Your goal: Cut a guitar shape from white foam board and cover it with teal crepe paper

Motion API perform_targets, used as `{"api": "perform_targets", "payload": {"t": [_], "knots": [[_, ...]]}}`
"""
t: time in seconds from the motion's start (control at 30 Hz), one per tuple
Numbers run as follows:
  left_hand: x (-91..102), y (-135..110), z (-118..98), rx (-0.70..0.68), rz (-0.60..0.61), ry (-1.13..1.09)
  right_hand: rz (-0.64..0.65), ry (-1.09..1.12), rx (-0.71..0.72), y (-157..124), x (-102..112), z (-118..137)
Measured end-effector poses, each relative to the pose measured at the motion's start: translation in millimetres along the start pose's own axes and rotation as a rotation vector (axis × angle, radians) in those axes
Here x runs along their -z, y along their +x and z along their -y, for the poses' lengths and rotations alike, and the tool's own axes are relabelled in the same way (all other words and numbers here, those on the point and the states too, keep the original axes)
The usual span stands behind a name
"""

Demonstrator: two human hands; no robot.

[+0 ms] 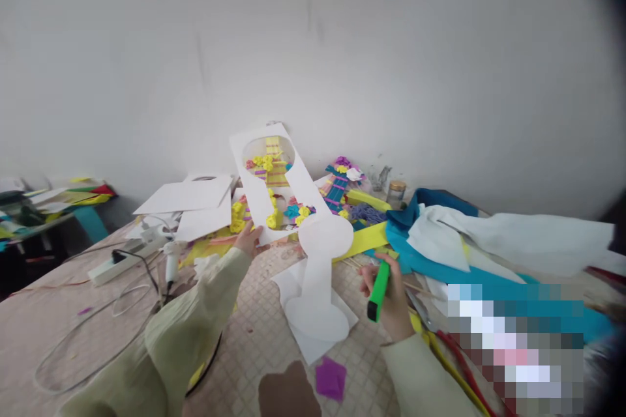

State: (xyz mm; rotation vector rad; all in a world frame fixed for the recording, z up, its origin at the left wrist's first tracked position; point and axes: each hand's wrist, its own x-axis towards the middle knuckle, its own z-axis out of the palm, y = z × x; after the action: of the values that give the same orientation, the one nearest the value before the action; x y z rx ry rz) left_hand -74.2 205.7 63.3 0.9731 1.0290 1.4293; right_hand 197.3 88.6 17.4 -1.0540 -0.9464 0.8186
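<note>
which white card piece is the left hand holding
The frame-like card: the left hand grips its lower left corner, and it has a big cut-out; the dumbbell-shaped piece is solid.

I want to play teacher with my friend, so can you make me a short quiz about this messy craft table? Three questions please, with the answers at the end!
1. Which hand holds the green tool?
2. True or false: the left hand is touching the purple paper.
3. What can you see through the hole in the white card?
A) the jar
B) yellow flowers
C) the power strip

Key:
1. The right hand.
2. False; the left hand is holding the white card.
3. B
</note>
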Motion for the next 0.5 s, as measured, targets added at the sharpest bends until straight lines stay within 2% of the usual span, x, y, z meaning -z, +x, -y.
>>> {"api": "perform_targets", "payload": {"t": [0.1, 0.23, 0.37, 0.5], "knots": [[-25.8, -5, 9, 0.088, 0.079, -0.018, 0.056, 0.005, 0.01, -3, -2, 3], [-52.0, -33, 26, 0.185, 0.222, -0.043, 0.088, 0.009, 0.0, -3, -6, 3], [-68.5, -64, 42, 0.272, 0.327, -0.071, 0.113, 0.007, 0.008, -4, -10, 2], [-75.3, -82, 49, 0.31, 0.336, -0.111, 0.05, -0.004, 0.048, -9, -14, 8]]}}
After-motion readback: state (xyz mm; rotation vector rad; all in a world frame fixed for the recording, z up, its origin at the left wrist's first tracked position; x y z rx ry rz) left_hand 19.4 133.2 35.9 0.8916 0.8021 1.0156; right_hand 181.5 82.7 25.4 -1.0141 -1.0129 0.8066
